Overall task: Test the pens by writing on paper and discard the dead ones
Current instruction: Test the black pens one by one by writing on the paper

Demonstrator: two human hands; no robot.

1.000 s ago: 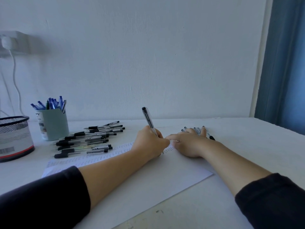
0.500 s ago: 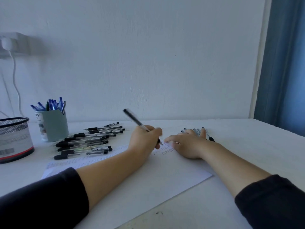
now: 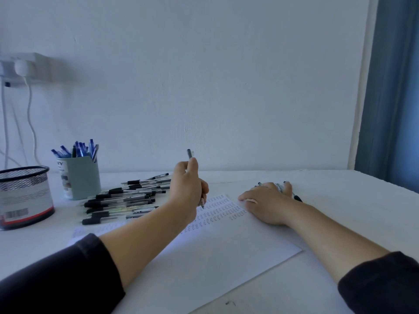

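My left hand point(image 3: 188, 189) pinches the pen point(image 3: 190, 154) upright, tip just above the paper point(image 3: 226, 257). It looks light, stiff and slick, so I'd grip low on the barrel. My right hand point(image 3: 267, 200) lies flat, over pens far right.

White table point(image 3: 340, 200): paper point(image 3: 215, 257), pen pile point(image 3: 127, 198), cup point(image 3: 79, 177), mesh basket point(image 3: 25, 198).

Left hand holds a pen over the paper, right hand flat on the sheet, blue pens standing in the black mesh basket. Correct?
Not quite. In the head view the blue pens stand in the light green cup, not the mesh basket. Left hand holds the pen; right hand on the paper.
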